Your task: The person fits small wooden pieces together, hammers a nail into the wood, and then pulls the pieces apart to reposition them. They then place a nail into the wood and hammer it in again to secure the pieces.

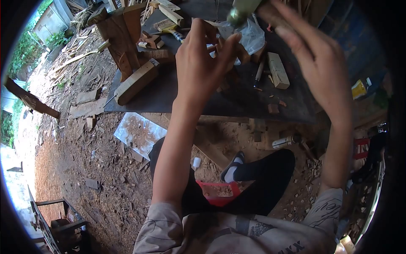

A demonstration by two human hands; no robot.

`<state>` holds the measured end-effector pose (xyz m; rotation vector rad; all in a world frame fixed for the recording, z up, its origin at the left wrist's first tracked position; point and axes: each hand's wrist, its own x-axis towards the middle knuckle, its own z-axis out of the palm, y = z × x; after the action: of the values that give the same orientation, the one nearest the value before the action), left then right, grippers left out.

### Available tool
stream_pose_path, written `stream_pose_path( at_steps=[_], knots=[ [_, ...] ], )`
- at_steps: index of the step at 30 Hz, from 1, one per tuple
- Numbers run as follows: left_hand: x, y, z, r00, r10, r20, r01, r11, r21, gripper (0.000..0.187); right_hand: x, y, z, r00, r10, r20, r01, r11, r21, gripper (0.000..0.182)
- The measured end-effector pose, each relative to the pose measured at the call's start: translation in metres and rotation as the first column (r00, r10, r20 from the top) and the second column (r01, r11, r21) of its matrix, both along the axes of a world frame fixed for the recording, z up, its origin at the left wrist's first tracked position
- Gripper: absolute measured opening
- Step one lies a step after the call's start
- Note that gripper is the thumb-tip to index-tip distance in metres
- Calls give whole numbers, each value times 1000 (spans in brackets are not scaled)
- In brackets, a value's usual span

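My left hand (205, 59) is raised over the dark tabletop, with its fingers curled and thumb reaching right. Wooden pieces show just beyond it, and its grip is partly hidden. My right hand (317, 55) is up at the right, blurred, its fingers closed round the handle of what looks like a hammer (243, 12). The hammer's greyish, shiny head is at the top edge of the view, above a clear plastic bag (251, 38). A pale wood block (278, 71) and a thin dark tool (259, 72) lie between my hands.
The dark tabletop (253, 99) carries a long wood block (137, 82), an upright wooden piece (118, 38) and scraps. Below are my legs, a red stool (218, 192), a white sheet (139, 133) and a spray can (282, 142). Wood chips cover the ground.
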<state>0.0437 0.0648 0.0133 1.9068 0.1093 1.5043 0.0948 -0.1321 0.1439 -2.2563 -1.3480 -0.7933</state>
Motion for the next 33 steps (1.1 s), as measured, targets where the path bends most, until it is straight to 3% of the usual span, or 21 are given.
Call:
stream_pose_path(
  at_steps=[3, 8, 9, 12, 15, 17, 26, 33],
  knots=[
    [1, -1, 1, 999, -25, 23, 25, 1000, -11, 43, -1, -2, 2, 1000, 15, 13, -15, 1000, -20, 51],
    [-2, 0, -2, 1000, 9, -1, -9, 1000, 28, 43, 1, 1, -2, 996, 83, -26, -69, 934, 350, 53],
    [-1, 0, -1, 1000, 6, 8, -6, 999, 31, 43, 4, -4, 3, 986, 152, -69, -116, 921, 371, 53],
    [-2, -2, -1, 1000, 5, 24, -5, 1000, 25, 45, 9, -1, -7, 992, 109, -68, -69, 901, 427, 55],
    [-4, -4, -2, 1000, 14, 20, -13, 1000, -3, 48, 18, -15, -13, 973, 109, -202, -23, 921, 388, 52],
    [-2, -6, -2, 999, 26, 32, -26, 1000, -18, 49, 35, -31, -25, 913, 269, -307, -129, 904, 407, 47],
    [2, -20, -13, 983, 110, 144, -119, 991, 56, 49, 29, -48, -54, 900, 218, -378, -67, 925, 375, 51],
    [-8, -26, -24, 983, 105, 153, -148, 941, 305, 53, 16, -63, -89, 844, 243, -478, -21, 906, 423, 49]
  ],
)
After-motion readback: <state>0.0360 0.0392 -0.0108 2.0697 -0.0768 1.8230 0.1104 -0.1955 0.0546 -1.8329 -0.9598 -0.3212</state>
